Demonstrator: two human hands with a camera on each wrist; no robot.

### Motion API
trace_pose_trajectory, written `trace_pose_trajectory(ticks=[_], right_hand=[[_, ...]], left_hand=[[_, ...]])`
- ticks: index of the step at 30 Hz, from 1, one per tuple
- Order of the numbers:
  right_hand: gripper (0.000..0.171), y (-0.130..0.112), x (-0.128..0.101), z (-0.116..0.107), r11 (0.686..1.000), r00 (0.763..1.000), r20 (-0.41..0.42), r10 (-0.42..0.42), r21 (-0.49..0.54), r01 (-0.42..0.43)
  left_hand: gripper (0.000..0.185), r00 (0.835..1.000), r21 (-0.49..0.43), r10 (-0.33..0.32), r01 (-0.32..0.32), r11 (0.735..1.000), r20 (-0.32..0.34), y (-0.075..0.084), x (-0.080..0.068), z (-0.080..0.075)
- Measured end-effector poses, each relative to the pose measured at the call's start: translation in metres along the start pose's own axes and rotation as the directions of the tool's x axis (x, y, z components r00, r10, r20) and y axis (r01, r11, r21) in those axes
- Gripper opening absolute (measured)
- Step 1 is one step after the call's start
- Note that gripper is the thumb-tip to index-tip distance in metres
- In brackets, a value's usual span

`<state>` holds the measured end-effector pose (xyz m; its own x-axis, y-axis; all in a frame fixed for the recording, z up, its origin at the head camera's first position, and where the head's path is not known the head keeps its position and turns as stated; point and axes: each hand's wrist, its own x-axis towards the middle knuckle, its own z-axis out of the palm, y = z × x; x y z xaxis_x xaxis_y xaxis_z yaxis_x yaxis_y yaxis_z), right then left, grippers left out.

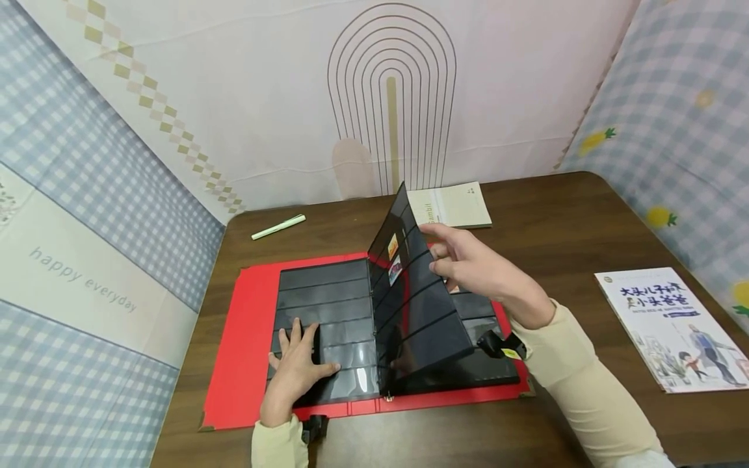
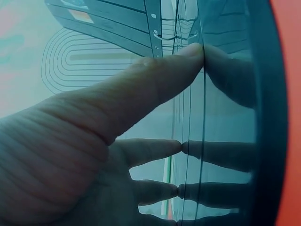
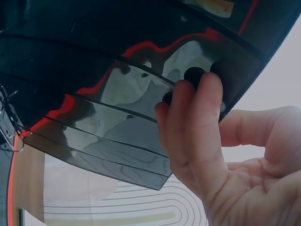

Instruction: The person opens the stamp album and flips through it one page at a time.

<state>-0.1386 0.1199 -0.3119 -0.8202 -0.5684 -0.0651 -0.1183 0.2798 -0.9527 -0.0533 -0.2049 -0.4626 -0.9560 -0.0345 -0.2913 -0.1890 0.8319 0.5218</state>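
Observation:
A red stamp album (image 1: 242, 344) lies spread on the table, with black pages divided into clear strip pockets. My right hand (image 1: 471, 263) pinches the outer edge of one black page (image 1: 418, 318), which stands raised and tilted from the ring binding. In the right wrist view, fingers (image 3: 203, 113) press one face of that page while the thumb lies behind it. Two small stamps (image 1: 395, 270) show in its pockets. My left hand (image 1: 297, 364) rests with fingers spread on the left black page (image 1: 328, 299), its fingertips touching the glossy pockets.
Behind the album lie a light green pen (image 1: 278, 227) and a cream notebook (image 1: 459, 205), the notebook partly hidden by the raised page. A white picture book (image 1: 673, 331) is at the right on the brown table (image 1: 544, 214). Patterned cloth hangs around the table.

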Motion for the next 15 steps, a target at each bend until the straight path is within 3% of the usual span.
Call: trace_pose_trajectory(ticks=[7,15], right_hand=[[0.063,-0.002,0.004,0.005,0.999,1.0,0.01,-0.017,0.029,0.017],[0.063,-0.006,0.01,0.015,0.998,0.999,0.025,-0.029,0.061,0.028]], left_hand=[[0.087,0.999,0.015,0.036,-0.036,0.999,-0.012,0.007,-0.005,-0.008],[0.078,0.98,-0.064,0.178,-0.184,0.981,-0.091,0.03,-0.012,-0.02]])
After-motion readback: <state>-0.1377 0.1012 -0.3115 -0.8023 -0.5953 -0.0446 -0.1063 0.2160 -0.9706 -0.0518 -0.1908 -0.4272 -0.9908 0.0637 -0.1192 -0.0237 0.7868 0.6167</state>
